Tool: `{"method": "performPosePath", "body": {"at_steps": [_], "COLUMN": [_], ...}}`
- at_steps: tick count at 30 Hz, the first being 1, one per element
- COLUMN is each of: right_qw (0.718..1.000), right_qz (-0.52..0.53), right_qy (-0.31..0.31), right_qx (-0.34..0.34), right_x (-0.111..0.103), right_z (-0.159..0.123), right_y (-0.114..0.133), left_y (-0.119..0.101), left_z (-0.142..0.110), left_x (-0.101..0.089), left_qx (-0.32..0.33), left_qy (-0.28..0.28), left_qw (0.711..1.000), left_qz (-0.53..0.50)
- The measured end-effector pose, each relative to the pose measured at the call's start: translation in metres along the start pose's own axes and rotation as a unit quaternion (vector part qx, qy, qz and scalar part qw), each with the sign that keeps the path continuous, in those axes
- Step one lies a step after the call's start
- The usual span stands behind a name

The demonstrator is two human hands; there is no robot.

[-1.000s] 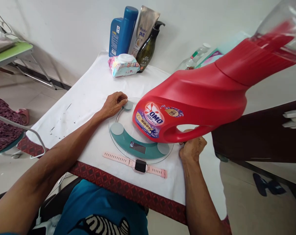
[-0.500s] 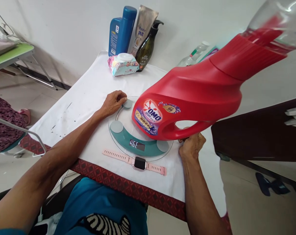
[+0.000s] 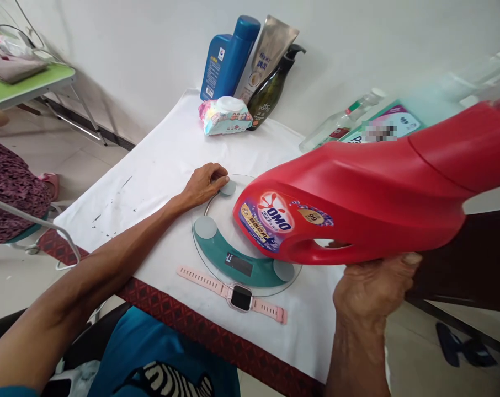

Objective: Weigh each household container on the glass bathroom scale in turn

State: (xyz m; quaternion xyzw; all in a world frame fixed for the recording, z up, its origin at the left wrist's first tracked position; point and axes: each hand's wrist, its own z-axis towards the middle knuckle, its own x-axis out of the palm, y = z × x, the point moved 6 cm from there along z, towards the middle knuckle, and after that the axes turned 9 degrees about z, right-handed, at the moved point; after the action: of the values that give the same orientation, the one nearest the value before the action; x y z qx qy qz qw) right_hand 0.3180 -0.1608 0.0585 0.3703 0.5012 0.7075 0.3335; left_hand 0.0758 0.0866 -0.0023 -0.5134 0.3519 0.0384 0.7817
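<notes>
A large red detergent bottle stands on the round glass scale and rises toward the camera. My left hand rests at the scale's far left edge, its thumb and fingers pinched together beside a grey round pad. Against the handle side of the bottle is my right hand. Its thumb shows along the bottle's lower edge, and the other fingers are hidden behind the bottle. Near the front of the scale lies a pink-strapped smartwatch. The scale's display shows partly lit digits.
At the back stand a blue bottle, a beige tube, a dark pump bottle and a wipes pack. A clear bottle and a green-and-purple pack are behind the detergent. A person in patterned clothing is at left.
My right hand has risen from the tabletop beside the bottle to the bottle's handle side. The view has shifted, so the tabletop things appear lower and further right. The display's lit digits have changed.
</notes>
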Motion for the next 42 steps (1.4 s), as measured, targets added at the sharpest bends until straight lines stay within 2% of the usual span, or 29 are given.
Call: {"method": "performPosePath", "body": {"at_steps": [3, 6, 11, 15, 20, 23, 27, 31, 35, 39, 42], "right_qw": [0.992, 0.986, 0.987, 0.985, 0.993, 0.995, 0.990, 0.979, 0.968, 0.963, 0.965], "right_qz": [0.037, 0.037, 0.056, 0.057, 0.047, 0.052, 0.097, 0.111, 0.111, 0.099, 0.093], "right_qy": [0.120, 0.163, 0.146, 0.156, 0.098, 0.081, 0.105, 0.174, 0.226, 0.239, 0.239], "right_qx": [-0.016, 0.018, 0.028, 0.041, 0.042, 0.036, 0.006, -0.014, 0.024, 0.081, 0.059], "right_x": [0.032, 0.049, 0.054, 0.062, 0.076, 0.100, 0.156, 0.223, 0.276, 0.309, 0.323], "right_z": [-0.013, -0.021, -0.019, -0.017, -0.012, 0.000, 0.024, 0.046, 0.053, 0.049, 0.049], "right_y": [0.026, 0.037, 0.048, 0.050, 0.057, 0.064, 0.066, 0.050, 0.014, -0.027, -0.045], "left_y": [-0.003, -0.005, -0.005, -0.005, -0.003, -0.002, 0.000, 0.000, 0.001, 0.002, 0.001], "left_z": [-0.002, -0.003, -0.005, -0.005, -0.005, -0.004, -0.003, -0.002, -0.001, 0.001, 0.002], "left_x": [0.000, 0.000, 0.001, -0.001, -0.002, 0.001, 0.004, 0.006, 0.007, 0.008, 0.008], "left_qx": [-0.011, -0.016, -0.037, -0.033, -0.036, -0.037, -0.042, -0.050, -0.055, -0.065, -0.061], "left_qy": [-0.007, -0.006, 0.001, -0.005, -0.010, -0.003, 0.006, 0.011, 0.015, 0.016, 0.023], "left_qw": [1.000, 1.000, 0.999, 0.999, 0.999, 0.998, 0.998, 0.997, 0.996, 0.995, 0.995], "left_qz": [-0.005, -0.008, -0.020, -0.027, -0.038, -0.046, -0.051, -0.058, -0.066, -0.069, -0.071]}}
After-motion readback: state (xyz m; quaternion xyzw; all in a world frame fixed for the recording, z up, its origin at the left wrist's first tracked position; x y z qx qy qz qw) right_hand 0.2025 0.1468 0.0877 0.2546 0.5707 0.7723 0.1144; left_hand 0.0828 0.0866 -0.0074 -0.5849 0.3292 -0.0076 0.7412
